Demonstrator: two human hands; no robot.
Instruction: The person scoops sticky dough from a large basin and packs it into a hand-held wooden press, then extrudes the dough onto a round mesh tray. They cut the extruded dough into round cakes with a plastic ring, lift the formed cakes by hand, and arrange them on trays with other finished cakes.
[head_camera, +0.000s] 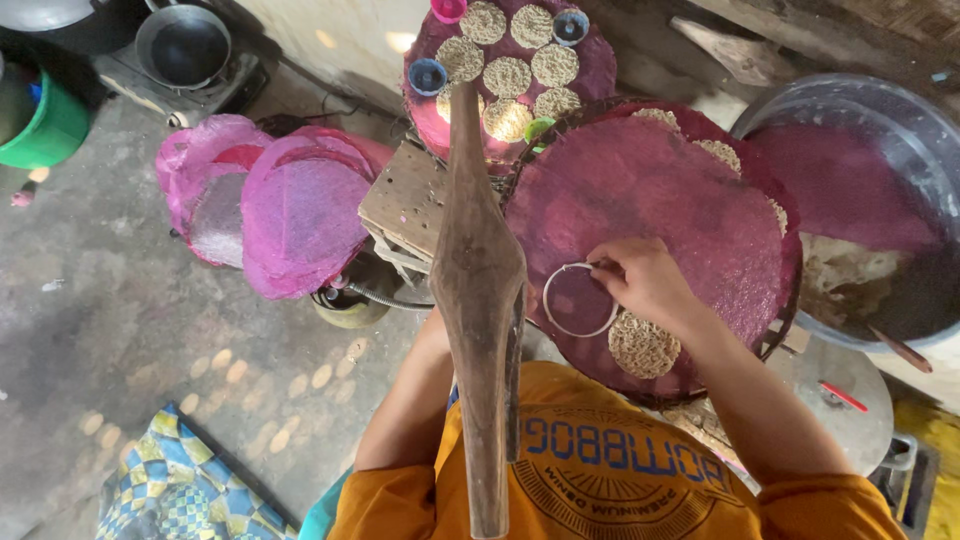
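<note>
Right hand (640, 282) pinches metal ring (580, 300) at ring's 2 o'clock rim, fingers closed on wire; ring lies flat on purple round tray (650, 190). Left hand hidden behind wooden paddle (480, 290), grip cannot tell. Far left, 10 o'clock: green bucket (45, 125), dark wok (183, 45). Pink mesh stack (290, 205) at ring's 9 o'clock. Paddle blocks centre. Noodle disc (643, 345) just beside ring, 4 o'clock. Large basin (900, 130) at 2 o'clock.
</note>
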